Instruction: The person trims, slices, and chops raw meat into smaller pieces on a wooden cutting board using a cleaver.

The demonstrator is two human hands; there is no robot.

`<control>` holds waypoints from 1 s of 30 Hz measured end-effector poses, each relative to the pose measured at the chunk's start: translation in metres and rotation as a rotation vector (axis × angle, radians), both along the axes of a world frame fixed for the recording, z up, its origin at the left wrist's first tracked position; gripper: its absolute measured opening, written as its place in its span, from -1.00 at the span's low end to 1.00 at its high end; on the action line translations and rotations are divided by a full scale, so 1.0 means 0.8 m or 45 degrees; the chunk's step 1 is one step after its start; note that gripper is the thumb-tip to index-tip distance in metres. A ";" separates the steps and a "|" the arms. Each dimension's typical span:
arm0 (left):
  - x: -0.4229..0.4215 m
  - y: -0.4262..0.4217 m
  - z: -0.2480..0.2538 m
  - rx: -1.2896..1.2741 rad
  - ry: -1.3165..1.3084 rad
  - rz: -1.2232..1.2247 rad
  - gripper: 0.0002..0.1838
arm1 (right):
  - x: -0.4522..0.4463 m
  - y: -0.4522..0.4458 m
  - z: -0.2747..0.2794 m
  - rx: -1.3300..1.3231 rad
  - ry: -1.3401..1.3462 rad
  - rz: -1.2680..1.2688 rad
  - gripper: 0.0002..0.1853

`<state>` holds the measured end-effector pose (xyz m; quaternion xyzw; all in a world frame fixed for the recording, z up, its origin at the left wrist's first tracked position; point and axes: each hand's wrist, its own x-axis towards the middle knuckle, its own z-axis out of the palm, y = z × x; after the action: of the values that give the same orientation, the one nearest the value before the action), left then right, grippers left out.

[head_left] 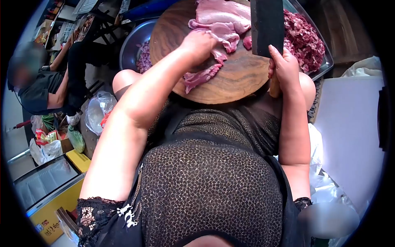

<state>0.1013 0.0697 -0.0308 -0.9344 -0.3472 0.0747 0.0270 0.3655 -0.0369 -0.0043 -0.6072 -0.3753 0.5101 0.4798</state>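
A round wooden chopping board [242, 84] lies in front of me, over my knees. Across its far side stretches a large slab of raw meat [224, 16], its lower end trailing into narrow strips. My left hand [200, 44] is closed on the slab's near left part, with its fingertips partly hidden. In my right hand [284, 68] is a cleaver [267, 29], gripped by its wooden handle. The dark broad blade points away from me, at the board's right side. A small piece of meat [247, 42] sits just left of the blade.
Right of the board, a metal tray [328, 61] holds a heap of chopped meat [302, 39]. At the left stands a metal bowl [127, 49] with more chopped meat. Another person [37, 86] sits at far left. Plastic bags [98, 111] and a yellow box [53, 206] lie lower left.
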 end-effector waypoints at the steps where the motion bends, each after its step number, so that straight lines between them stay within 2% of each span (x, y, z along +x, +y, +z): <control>1: 0.000 0.001 0.012 -0.089 0.069 0.077 -0.74 | -0.001 -0.001 0.001 0.002 -0.022 -0.018 -0.74; 3: -0.011 0.004 0.028 -0.308 0.107 0.283 -0.73 | 0.001 -0.003 -0.002 0.006 -0.018 -0.034 -0.74; 4: -0.024 0.002 0.036 -0.445 -0.109 0.517 -0.72 | 0.003 -0.003 -0.002 0.007 -0.010 -0.039 -0.74; 6: -0.065 0.017 0.033 -0.803 -0.637 0.708 -0.72 | 0.005 -0.006 -0.001 0.017 0.002 -0.017 -0.75; 8: -0.098 0.016 0.051 -1.099 -1.195 0.745 -0.73 | 0.004 -0.008 0.003 0.006 0.037 -0.013 -0.75; 9: -0.110 0.016 0.059 -1.115 -1.350 0.628 -0.74 | 0.004 -0.008 0.002 0.004 0.038 -0.001 -0.75; 10: -0.125 0.017 0.072 -1.203 -1.344 0.611 -0.73 | 0.005 -0.008 0.001 0.002 0.036 0.010 -0.75; 12: -0.130 0.007 0.076 -1.015 -1.415 0.640 -0.74 | 0.003 -0.008 0.003 -0.008 0.016 0.018 -0.76; 13: -0.124 -0.002 0.084 -1.135 -1.391 0.637 -0.75 | 0.002 -0.007 0.004 -0.012 -0.005 0.015 -0.76; 14: -0.113 -0.011 0.075 -1.072 -1.290 0.695 -0.75 | 0.001 -0.007 0.004 -0.012 -0.006 0.024 -0.76; 16: -0.072 -0.051 0.085 -1.097 -0.875 1.056 -0.69 | 0.002 -0.007 0.002 -0.026 -0.035 0.031 -0.76; 19: -0.076 -0.080 -0.008 -0.566 -0.574 0.338 -0.52 | 0.006 -0.009 -0.008 0.002 0.019 0.051 -0.76; 20: -0.074 -0.088 -0.007 -0.553 -0.604 0.443 -0.58 | 0.007 -0.011 -0.008 -0.004 0.015 0.044 -0.76; 22: -0.071 -0.082 0.007 -0.718 -0.455 0.506 -0.51 | 0.004 -0.016 -0.005 0.023 -0.002 0.032 -0.76; 26: -0.084 -0.081 0.018 -0.782 -0.495 0.509 -0.49 | 0.003 -0.016 -0.001 -0.017 -0.027 0.018 -0.76; 28: -0.069 -0.078 0.026 -0.781 -0.555 0.666 -0.46 | 0.004 -0.013 -0.004 0.000 -0.024 0.029 -0.76; 29: -0.054 -0.073 0.027 -0.795 -0.544 0.762 -0.51 | 0.004 -0.011 -0.005 0.011 -0.017 0.036 -0.75; 30: -0.048 -0.067 0.009 -0.711 -0.538 0.683 -0.56 | 0.002 -0.011 -0.005 0.014 -0.019 0.038 -0.75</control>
<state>0.0633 0.0162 -0.0235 -0.7773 -0.5420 -0.0227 -0.3185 0.3671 -0.0454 -0.0083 -0.6028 -0.3907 0.5105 0.4725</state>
